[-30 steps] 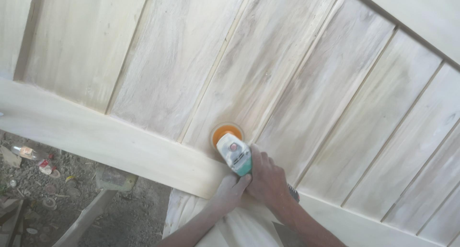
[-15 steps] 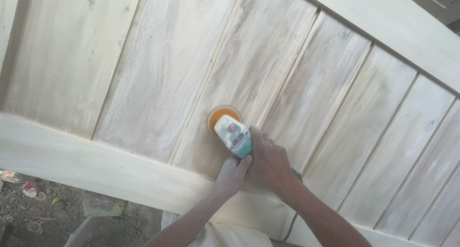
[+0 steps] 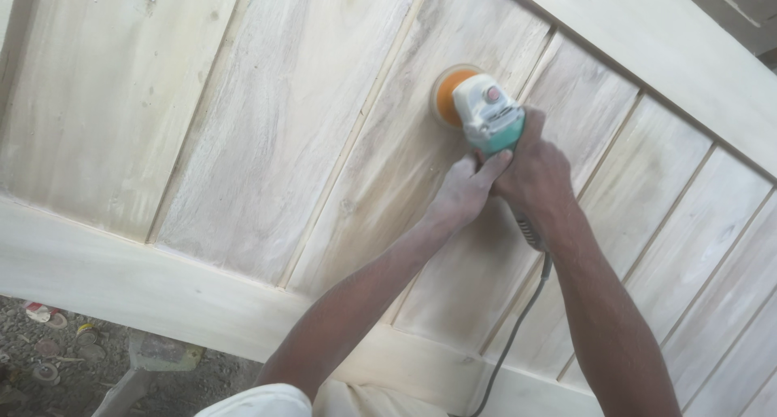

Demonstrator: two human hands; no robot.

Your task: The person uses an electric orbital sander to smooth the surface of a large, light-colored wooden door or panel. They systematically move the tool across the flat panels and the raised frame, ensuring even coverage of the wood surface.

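A pale wooden door panel (image 3: 267, 150) made of several vertical boards lies flat under me. A hand-held sander (image 3: 486, 114) with a white and teal body and an orange disc (image 3: 445, 93) rests on one of the middle boards. My right hand (image 3: 538, 174) grips the sander's rear body. My left hand (image 3: 465, 192) presses against its left side, fingers reaching up onto the teal part. Both forearms stretch out over the panel.
A grey power cord (image 3: 518, 320) runs from the sander back along the boards toward me. A wide bottom rail (image 3: 105, 263) frames the panel at the near edge. Dirt ground with small litter (image 3: 48, 344) shows at the lower left.
The sander and both hands have moved away from the bottom rail, farther up the board. My arms are now stretched out more.
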